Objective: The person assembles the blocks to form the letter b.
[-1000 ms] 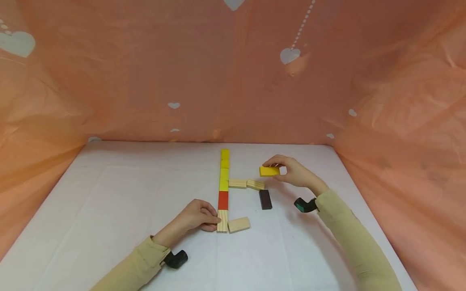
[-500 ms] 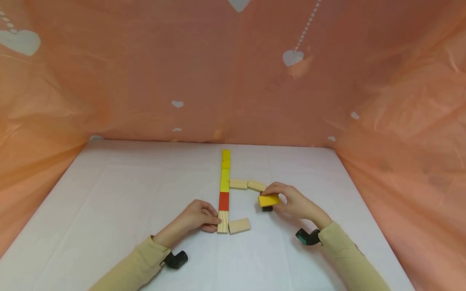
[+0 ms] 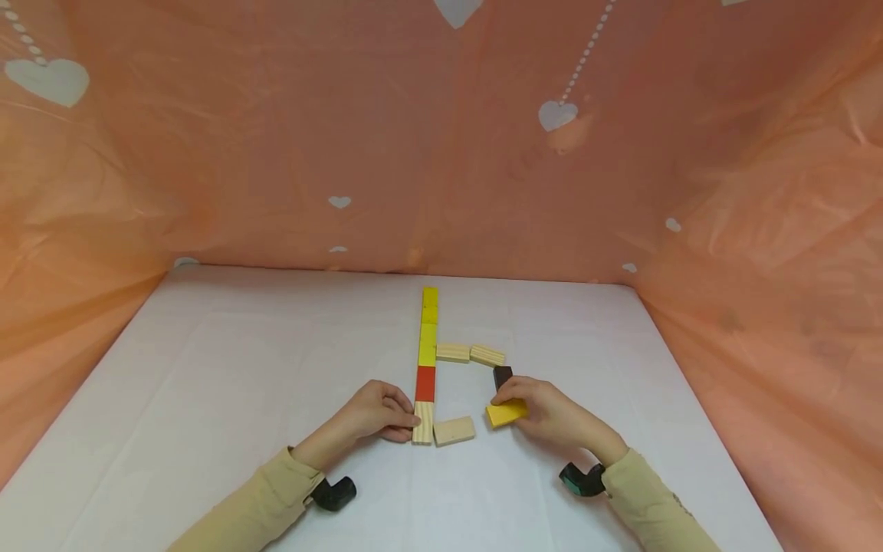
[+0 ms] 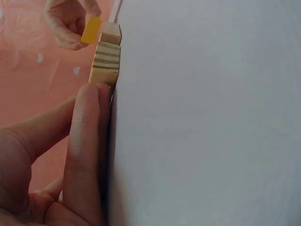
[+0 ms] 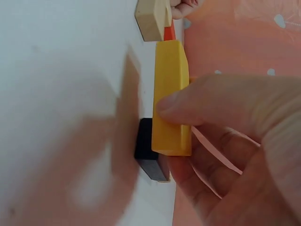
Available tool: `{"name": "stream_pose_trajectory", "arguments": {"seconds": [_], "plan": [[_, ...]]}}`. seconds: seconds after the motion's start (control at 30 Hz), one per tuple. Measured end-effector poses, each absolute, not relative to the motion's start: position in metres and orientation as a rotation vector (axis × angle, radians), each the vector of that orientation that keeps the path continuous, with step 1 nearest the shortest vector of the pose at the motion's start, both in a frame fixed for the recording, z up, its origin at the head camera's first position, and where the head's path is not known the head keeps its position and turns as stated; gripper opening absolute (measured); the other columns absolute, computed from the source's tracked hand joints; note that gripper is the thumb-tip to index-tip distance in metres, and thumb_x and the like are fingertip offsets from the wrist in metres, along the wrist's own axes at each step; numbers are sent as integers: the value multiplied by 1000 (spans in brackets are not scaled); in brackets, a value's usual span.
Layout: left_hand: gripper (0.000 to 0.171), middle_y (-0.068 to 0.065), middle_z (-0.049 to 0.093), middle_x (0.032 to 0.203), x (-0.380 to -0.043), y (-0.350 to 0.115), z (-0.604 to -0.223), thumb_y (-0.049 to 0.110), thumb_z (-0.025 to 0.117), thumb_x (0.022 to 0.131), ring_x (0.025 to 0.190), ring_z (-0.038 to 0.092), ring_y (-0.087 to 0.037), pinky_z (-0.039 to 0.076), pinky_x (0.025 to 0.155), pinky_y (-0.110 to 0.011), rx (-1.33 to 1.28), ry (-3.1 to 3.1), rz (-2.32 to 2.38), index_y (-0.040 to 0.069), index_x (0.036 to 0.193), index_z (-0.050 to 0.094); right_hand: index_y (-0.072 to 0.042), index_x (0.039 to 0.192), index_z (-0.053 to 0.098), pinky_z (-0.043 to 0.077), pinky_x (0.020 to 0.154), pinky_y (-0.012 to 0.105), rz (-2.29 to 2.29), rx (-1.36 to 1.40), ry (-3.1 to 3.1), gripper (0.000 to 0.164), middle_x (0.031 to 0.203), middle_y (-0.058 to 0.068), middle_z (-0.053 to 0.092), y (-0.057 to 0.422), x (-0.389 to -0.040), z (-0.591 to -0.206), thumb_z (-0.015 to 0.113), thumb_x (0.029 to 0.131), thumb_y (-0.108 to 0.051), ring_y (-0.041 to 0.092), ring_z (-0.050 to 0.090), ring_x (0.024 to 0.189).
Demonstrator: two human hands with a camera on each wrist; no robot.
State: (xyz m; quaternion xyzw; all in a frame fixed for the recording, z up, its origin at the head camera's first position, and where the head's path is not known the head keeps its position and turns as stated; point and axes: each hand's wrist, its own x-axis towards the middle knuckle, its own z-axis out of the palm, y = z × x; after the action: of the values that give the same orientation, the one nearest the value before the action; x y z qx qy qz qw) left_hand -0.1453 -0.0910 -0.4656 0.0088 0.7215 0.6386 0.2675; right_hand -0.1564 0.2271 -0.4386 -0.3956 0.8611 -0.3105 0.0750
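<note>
My right hand [image 3: 559, 418] pinches a yellow wooden block [image 3: 506, 415] between thumb and fingers. In the right wrist view this block [image 5: 170, 94] is raised off the white surface, its shadow beside it. A black block [image 3: 503, 375] lies just behind it, partly covered by the hand. My left hand [image 3: 372, 410] touches the left side of a plain wooden block [image 3: 423, 425] with extended fingers [image 4: 84, 122]. That block is the near end of a straight column with a red block [image 3: 425, 383] and yellow blocks [image 3: 428, 343] beyond. A pale block [image 3: 454, 431] sits slanted at its right.
Two striped wooden blocks, one beside the column [image 3: 452, 353] and one angled [image 3: 487, 355], lead toward the black block. All lie on a white-covered table [image 3: 276, 330]. An orange sheet with white hearts [image 3: 386, 138] hangs behind and along both sides.
My right hand has carried the yellow block toward me, from behind the black block, over it, to its near end. The left hand has stayed at the column's near end.
</note>
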Motion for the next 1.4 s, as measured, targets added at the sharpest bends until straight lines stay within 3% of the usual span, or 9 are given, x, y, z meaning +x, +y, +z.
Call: {"name": "stream_pose_trajectory", "arguments": {"seconds": [0.47,1.4], "plan": [[23,-9,62,65,-146,-90,-465,-1,77,78,55,64,-13,59,57,-27,6,1944,1723,-7,91,59,-16,114,65,49,95,31,-889,-1032,2536,45,113,-10,58,219,-148,-444,65,81,13,11,54,103],[22,-8,63,66,-146,-90,-467,-1,76,79,55,64,-13,59,58,-27,15,1943,1711,-7,92,59,-11,118,62,48,97,34,-1059,-1042,2513,41,116,-4,63,224,-150,-446,69,82,8,14,56,109]]}}
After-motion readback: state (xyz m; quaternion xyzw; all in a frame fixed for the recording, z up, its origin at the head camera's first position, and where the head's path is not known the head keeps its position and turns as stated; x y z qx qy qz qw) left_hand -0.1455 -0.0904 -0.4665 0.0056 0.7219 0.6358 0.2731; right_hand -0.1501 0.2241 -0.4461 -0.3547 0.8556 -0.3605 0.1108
